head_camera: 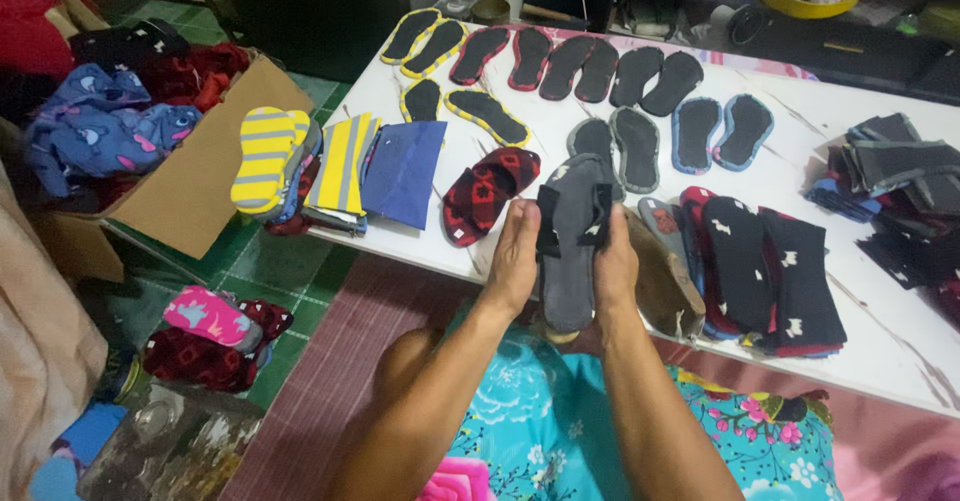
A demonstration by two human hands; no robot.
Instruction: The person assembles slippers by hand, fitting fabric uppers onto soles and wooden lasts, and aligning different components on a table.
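Both hands grip one grey slipper [572,251] between them at the near edge of the white counter [880,351]: left hand [513,256] pressed flat on its left side, right hand [612,261] closed on its right side over the black strap. On the counter lie fourteen flat soles in pairs: four yellow-edged [420,36], four red-edged [500,56], two black [655,76], two grey-edged [615,146], two blue-edged [720,131]. One red-and-black slipper [488,193] lies just beside the left hand.

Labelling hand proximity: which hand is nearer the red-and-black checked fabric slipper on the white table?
Left. The left hand is just right of the red-and-black checked fabric slipper; the right hand is farther right, across the grey slipper both hold.
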